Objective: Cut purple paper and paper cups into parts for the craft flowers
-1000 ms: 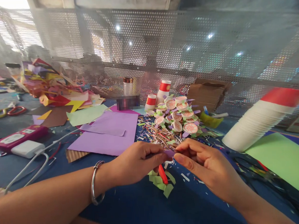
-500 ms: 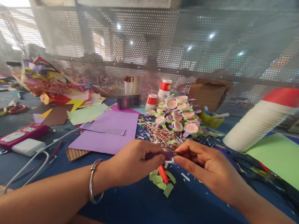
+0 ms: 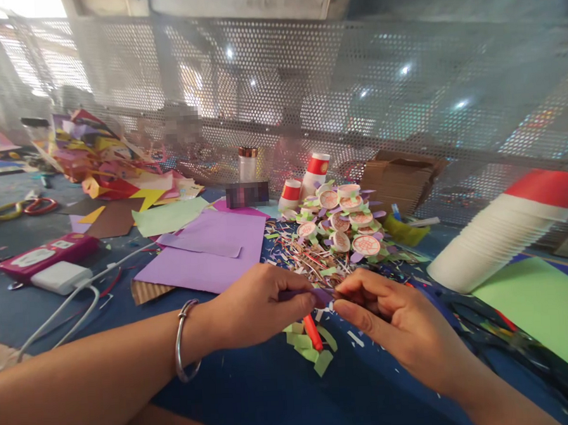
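The blue table (image 3: 255, 391) is strewn with paper scraps (image 3: 310, 257) beyond the right hand (image 3: 389, 315), green strips (image 3: 323, 364) near the left hand (image 3: 258, 309).

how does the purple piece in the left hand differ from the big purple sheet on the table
The purple piece is much narrower than the purple sheet. The left hand grips the piece, while the sheet lies on the table with a strip across it. Both are purple.
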A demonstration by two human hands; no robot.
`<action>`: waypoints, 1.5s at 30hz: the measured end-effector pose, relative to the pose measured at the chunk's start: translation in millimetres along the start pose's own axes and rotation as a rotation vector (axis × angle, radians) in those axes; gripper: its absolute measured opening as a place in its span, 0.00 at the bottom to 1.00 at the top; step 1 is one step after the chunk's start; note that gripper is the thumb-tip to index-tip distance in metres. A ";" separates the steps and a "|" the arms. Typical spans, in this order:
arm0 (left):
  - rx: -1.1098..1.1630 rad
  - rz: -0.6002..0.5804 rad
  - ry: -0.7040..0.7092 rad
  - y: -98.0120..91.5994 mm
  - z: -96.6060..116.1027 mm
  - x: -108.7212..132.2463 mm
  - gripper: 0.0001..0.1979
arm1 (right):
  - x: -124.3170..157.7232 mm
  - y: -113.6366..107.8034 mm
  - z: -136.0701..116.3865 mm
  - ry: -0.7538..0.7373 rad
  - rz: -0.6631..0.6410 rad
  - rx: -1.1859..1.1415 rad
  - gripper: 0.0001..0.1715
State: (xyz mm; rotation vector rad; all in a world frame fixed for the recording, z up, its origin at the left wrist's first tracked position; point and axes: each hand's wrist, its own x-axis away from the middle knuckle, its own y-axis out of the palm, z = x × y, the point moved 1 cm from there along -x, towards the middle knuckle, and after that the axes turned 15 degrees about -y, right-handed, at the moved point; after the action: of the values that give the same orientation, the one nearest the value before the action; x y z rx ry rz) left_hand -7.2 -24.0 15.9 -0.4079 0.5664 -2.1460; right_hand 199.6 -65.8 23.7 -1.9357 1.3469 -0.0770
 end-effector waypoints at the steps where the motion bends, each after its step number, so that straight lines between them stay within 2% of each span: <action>1: 0.019 -0.015 -0.010 0.2 0.4 -0.3 0.15 | -0.1 0.1 -0.5 -0.001 0.003 -0.002 0.14; 8: 0.092 -0.049 -0.036 0.6 -2.5 -4.6 0.17 | 1.5 -0.1 -3.8 0.047 0.061 -0.019 0.17; 14: 0.429 -0.154 -0.073 6.4 -7.6 -9.9 0.19 | -1.7 -5.7 5.3 0.014 0.090 -0.083 0.12; 17: 0.506 -0.178 -0.074 7.8 -5.4 -9.7 0.19 | -2.3 -6.2 8.0 0.015 0.098 -0.083 0.13; 27: 0.515 -0.197 -0.094 9.8 -5.8 -6.8 0.19 | -1.2 -3.6 2.8 -0.005 0.149 -0.083 0.14; 35: 0.566 -0.267 -0.121 20.3 -6.2 -7.5 0.19 | -3.6 1.5 9.0 0.054 0.217 -0.230 0.18; 40: 0.489 -0.287 -0.111 22.6 -4.0 -7.2 0.19 | -2.9 5.4 11.8 0.066 0.248 -0.244 0.17; 45: 0.386 -0.301 -0.141 15.7 0.5 -3.7 0.17 | -3.3 5.7 10.1 0.059 0.251 -0.243 0.18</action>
State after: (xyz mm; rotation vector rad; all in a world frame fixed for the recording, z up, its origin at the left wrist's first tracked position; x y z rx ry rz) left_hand 5.6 -29.5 7.6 -0.4435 0.0042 -2.4211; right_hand 198.2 -58.4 14.2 -1.9546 1.6929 0.1600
